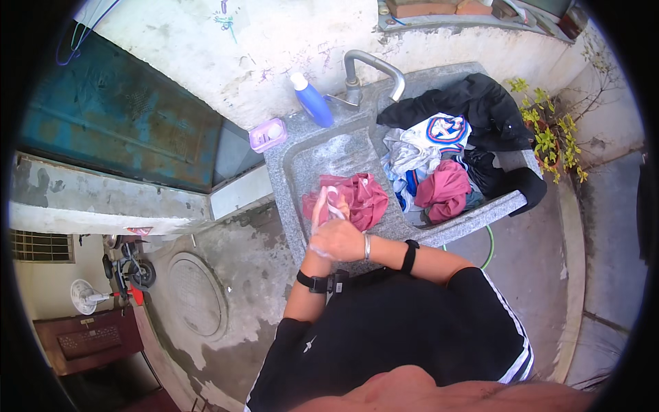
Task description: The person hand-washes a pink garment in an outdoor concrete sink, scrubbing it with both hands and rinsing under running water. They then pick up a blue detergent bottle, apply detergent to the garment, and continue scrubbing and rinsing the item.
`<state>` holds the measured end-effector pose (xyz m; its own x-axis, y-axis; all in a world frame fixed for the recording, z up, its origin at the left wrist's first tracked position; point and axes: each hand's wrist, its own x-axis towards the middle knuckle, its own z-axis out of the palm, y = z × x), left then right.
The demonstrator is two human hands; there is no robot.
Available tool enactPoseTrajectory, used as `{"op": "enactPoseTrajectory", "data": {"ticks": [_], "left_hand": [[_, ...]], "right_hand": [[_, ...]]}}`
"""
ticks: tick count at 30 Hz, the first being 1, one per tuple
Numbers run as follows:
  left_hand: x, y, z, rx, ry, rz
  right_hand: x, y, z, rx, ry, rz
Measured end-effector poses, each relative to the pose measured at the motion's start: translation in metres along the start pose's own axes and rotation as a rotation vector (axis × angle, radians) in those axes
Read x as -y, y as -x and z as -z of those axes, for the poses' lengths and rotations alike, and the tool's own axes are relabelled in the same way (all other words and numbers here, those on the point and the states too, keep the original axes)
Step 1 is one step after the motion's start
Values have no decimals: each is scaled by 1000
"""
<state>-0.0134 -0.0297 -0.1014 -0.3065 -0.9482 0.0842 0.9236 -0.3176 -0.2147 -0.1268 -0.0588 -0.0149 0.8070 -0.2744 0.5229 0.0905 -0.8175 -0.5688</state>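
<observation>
My left hand (327, 206), wet with white suds, reaches over a crumpled pink garment (368, 198) in the shallow washboard basin of a grey stone sink (288, 206). Its fingers point away from me; whether they grip any cloth cannot be made out. Across the base of that hand and its wrist lies my right hand (339, 240), fingers curled around it. A silver bracelet (367, 246) circles my right wrist, and a black strap with a small device (316, 283) is on my left forearm. Foam also lies on the basin's ribbed floor.
A curved metal faucet (378, 64) rises behind the sink, beside a blue bottle (315, 105) and a pink soap dish (268, 136). The right basin holds a white printed garment (443, 131), pink cloth (445, 190) and black clothes (479, 105). A potted plant (548, 129) stands farther right.
</observation>
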Motion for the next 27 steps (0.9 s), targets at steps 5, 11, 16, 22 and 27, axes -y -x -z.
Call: {"op": "enactPoseTrajectory", "data": {"ticks": [5, 11, 16, 22, 27], "left_hand": [[35, -27, -34, -586, -489, -462], [2, -3, -23, -162, -352, -56], [46, -26, -39, -553, -663, -419], [28, -10, -57, -470, -541, -304], [49, -19, -53, -448, -549, -397]], "right_hand": [[-61, -9, 4, -417, -148, -631], [5, 5, 0, -183, -28, 117], [-81, 4, -4, -421, -164, -659], [-28, 10, 18, -231, -334, -451], [-51, 17, 26, -329, -432, -461]]}}
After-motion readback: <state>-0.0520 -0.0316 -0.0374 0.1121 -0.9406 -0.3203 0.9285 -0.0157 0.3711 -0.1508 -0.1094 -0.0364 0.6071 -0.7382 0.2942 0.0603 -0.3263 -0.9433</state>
